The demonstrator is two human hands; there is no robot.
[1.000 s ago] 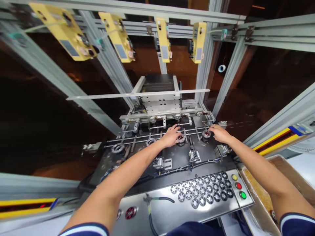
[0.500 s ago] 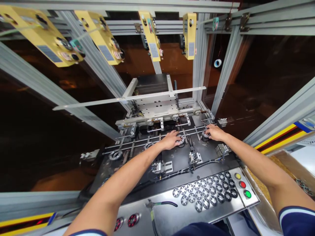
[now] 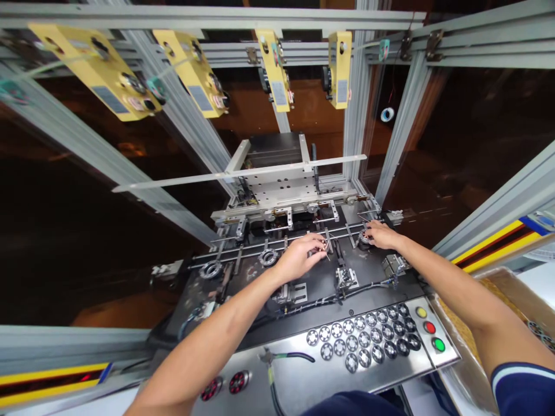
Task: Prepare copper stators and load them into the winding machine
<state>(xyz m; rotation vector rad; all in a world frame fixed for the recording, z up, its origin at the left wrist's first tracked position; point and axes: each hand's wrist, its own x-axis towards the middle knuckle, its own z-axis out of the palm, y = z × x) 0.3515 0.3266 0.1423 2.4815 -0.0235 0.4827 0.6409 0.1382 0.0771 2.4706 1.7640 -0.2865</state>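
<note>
My left hand [image 3: 299, 255] is closed over a small round stator [image 3: 324, 245] at a ring holder on the black machine bed, fingers and thumb curled round its edge. A short thin wire end sticks out by the thumb. Farther right, my right hand [image 3: 381, 236] has its fingertips closed on another stator [image 3: 364, 239] seated in the rightmost holder. The fingers hide much of both parts. To the left of my left hand lie two ring holders, a nearer one [image 3: 269, 257] and a farther one [image 3: 210, 270].
Several stator cores [image 3: 364, 339] stand in rows on the steel front panel [image 3: 303, 381]. Cutting pliers [image 3: 269, 357] and two red-wound stators [image 3: 238, 382] lie left of them. Yellow, red and green buttons [image 3: 439, 344] sit right. Yellow wire tensioners [image 3: 277, 72] hang above; metal clamps [image 3: 347, 278] line the bed.
My left hand's fingers have curled more tightly round the stator, and a wire end now shows by the thumb. My right hand stays at its holder. The view has shifted slightly.
</note>
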